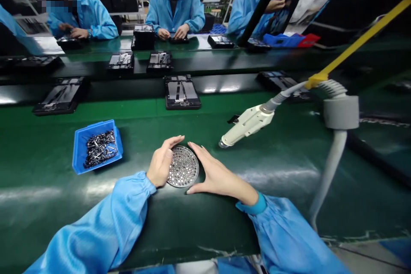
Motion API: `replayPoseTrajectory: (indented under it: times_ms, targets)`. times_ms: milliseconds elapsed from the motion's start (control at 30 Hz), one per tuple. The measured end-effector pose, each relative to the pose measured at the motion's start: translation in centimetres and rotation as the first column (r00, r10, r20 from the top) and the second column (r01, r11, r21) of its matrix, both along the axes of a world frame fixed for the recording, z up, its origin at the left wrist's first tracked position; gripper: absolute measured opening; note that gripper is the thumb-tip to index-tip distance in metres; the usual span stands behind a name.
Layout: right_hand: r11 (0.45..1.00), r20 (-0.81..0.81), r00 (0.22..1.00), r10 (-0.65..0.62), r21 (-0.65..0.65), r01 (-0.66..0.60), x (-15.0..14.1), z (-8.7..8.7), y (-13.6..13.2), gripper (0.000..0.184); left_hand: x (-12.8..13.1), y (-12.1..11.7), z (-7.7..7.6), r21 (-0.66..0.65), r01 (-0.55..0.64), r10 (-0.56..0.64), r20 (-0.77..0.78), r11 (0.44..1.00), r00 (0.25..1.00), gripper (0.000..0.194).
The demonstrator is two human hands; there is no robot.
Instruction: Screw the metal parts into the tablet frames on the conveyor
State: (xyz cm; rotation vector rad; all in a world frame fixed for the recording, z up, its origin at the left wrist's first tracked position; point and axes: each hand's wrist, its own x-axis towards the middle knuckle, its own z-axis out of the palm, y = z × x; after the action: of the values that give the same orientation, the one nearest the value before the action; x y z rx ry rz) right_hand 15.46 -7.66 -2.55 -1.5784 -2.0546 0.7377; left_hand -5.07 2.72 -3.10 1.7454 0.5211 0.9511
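Note:
A round metal plate (183, 167) full of small holes, many with shiny bits in them, lies on the green bench between my two hands. My left hand (161, 162) grips its left side, with the thumb over the rim and the fingers reaching past the far edge. Around the right side curves my right hand (213, 174), fingers and thumb wide apart, with a narrow gap between palm and rim. To the left stands a blue bin (80, 165) of small dark metallic parts (101, 147). A cream electric screwdriver (247, 126) hangs to the right, its tip pointing down-left.
Opened tablet-like devices (182, 92) lie along the far part of the green bench (147, 239). A grey hose (332, 175) and a yellow strap (369, 36) hold up the screwdriver at right. Co-workers in blue smocks (175, 4) sit across, handling devices.

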Motion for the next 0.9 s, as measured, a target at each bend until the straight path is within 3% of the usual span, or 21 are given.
replayPoseTrajectory:
  times_ms: [200,267,367,533,600,700,833,900]
  targets:
    - [0.983,0.056,0.983,0.173,0.045,-0.175,-2.2,1.8,3.2,0.129,0.4,0.4,-0.2,-0.130,-0.053,0.069,0.119,0.990,0.990,0.066]
    - [0.981,0.074,0.983,0.169,0.084,-0.175,-3.5,2.3,3.7,0.121,0.5,0.5,0.0,-0.133,-0.070,0.087,0.132,0.989,0.987,0.066]
    - [0.989,0.092,0.995,0.030,0.140,-0.043,-4.9,2.3,2.4,0.114,0.1,0.7,0.4,-0.115,-0.127,0.141,0.128,0.985,0.982,0.064]
    - [0.954,0.117,0.963,-0.242,0.211,0.214,-5.1,0.0,-4.1,0.110,-0.5,3.0,1.2,-0.066,-0.268,0.264,-0.067,0.961,0.962,0.047]
    - [0.903,0.129,0.915,-0.383,0.263,0.341,-4.3,-1.0,-6.6,0.107,0.2,5.1,1.5,0.016,-0.371,0.365,-0.215,0.929,0.906,0.038]
    - [0.787,0.168,0.787,-0.594,0.322,0.526,-2.1,-1.9,-8.7,0.096,2.7,9.5,2.3,0.139,-0.523,0.531,-0.398,0.841,0.748,0.028]
    - [0.631,0.244,0.583,-0.775,0.353,0.691,1.4,-2.1,-8.3,0.092,6.3,16.5,3.6,0.232,-0.645,0.651,-0.529,0.728,0.545,0.033]
    - [0.603,0.241,0.553,-0.797,0.328,0.727,3.1,-2.1,-7.9,0.100,7.5,19.5,4.1,0.264,-0.670,0.655,-0.618,0.693,0.434,0.044]
